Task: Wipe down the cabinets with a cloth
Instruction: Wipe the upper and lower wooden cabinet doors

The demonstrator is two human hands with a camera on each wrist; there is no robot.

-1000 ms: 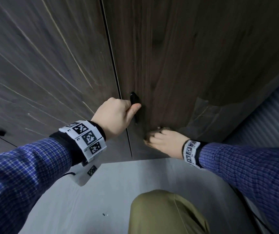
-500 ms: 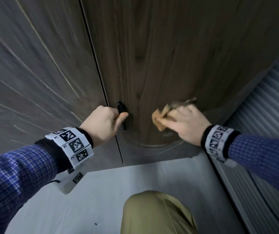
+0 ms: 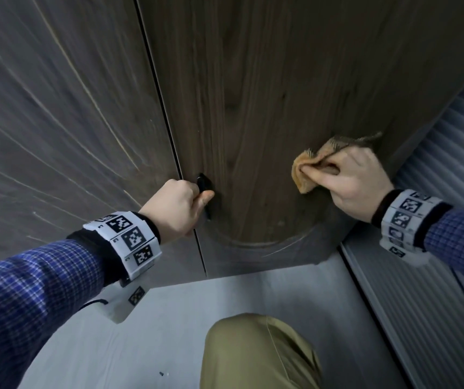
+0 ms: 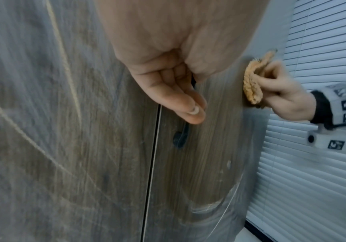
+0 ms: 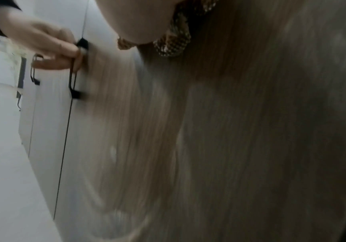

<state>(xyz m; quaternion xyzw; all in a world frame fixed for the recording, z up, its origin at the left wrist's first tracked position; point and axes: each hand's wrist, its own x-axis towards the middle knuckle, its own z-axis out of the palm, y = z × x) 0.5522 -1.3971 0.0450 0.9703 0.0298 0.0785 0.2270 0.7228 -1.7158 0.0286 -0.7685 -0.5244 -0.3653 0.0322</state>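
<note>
Right now your left hand [image 3: 177, 209] is curled round the black handle [image 3: 205, 189] of the dark wooden cabinet door [image 3: 253, 108], its fingers wrapped behind the bar and the thumb laid along the front. Your right hand [image 3: 357, 183] holds the tan cloth [image 3: 306, 172] bunched between thumb and fingers [image 3: 323, 178] and presses it flat against the same door, to the right of the handle and near the door's right edge. A curved streak [image 3: 256, 244] shows low on that door. Just left of it, across a thin dark gap, stands a second door [image 3: 57, 122]. A slatted blind [image 3: 449, 141] hangs at the right, and your knee [image 3: 253, 355] shows over the pale floor [image 3: 169, 318].
</note>
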